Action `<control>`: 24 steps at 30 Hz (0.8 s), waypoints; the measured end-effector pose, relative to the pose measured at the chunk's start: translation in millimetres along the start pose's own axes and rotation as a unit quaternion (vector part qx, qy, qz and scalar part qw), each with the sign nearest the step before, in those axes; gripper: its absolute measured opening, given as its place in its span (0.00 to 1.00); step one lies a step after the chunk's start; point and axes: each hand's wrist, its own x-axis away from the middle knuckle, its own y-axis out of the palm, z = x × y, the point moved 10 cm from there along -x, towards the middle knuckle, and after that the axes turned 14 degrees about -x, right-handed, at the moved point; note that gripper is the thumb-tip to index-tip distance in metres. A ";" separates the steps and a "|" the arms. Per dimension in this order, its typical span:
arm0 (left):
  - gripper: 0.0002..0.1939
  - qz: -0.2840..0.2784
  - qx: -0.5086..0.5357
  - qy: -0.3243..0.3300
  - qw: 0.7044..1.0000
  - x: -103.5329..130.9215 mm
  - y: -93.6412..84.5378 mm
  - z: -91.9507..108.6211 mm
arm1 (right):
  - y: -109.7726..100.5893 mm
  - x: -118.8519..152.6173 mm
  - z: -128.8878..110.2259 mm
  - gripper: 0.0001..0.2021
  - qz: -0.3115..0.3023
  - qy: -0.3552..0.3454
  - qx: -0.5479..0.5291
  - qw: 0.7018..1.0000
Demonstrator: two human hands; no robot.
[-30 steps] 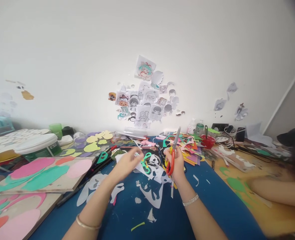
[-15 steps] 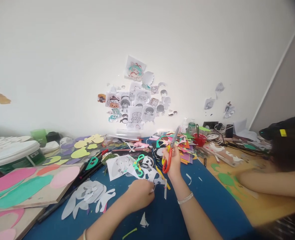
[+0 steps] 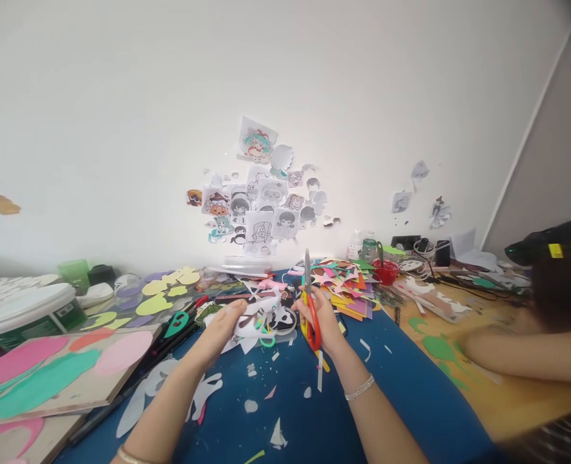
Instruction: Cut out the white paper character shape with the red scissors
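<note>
My left hand [image 3: 222, 332] pinches a white paper cutout [image 3: 256, 321] with holes in it, lifted above the blue mat [image 3: 334, 419]. In my right hand [image 3: 325, 319] is a pair of scissors [image 3: 309, 303] with red and yellow handles, blades pointing up and away from me. The blades look closed. Partly hidden under the paper lie green-handled scissors [image 3: 268, 340]. A black-and-white panda cutout [image 3: 283, 317] shows between my hands. Small white scraps [image 3: 251, 406] are scattered on the mat below.
Coloured paper sheets [image 3: 353, 290] are heaped behind my right hand. White cutouts [image 3: 207, 390] lie left, by boards with pink and green shapes [image 3: 44, 380] and a white-lidded tub [image 3: 29, 303]. Another person's arm [image 3: 522, 351] rests on the wooden table at right. Drawings [image 3: 259, 229] cover the wall.
My left hand has risen off the mat and moved left with the white paper cutout, uncovering scraps. The scissors in my right hand have shifted left and turned more upright.
</note>
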 end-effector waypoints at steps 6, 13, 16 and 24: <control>0.14 0.032 0.173 0.019 0.984 -2.2 -31.5 11.5 | 11.0 -5.5 2.5 0.18 -0.035 -0.025 0.011 0.999; 0.08 0.115 0.267 -0.006 0.957 -3.0 -56.3 -2.2 | 11.0 2.0 6.3 0.19 -0.055 -0.053 0.128 0.989; 0.09 0.134 0.311 -0.033 0.940 -6.1 -60.3 -13.3 | 17.4 10.5 1.5 0.23 -0.080 -0.058 0.321 0.942; 0.13 0.103 0.470 0.007 0.877 -7.8 -58.6 -6.0 | 48.2 24.7 2.7 0.25 -0.154 -0.102 0.526 0.830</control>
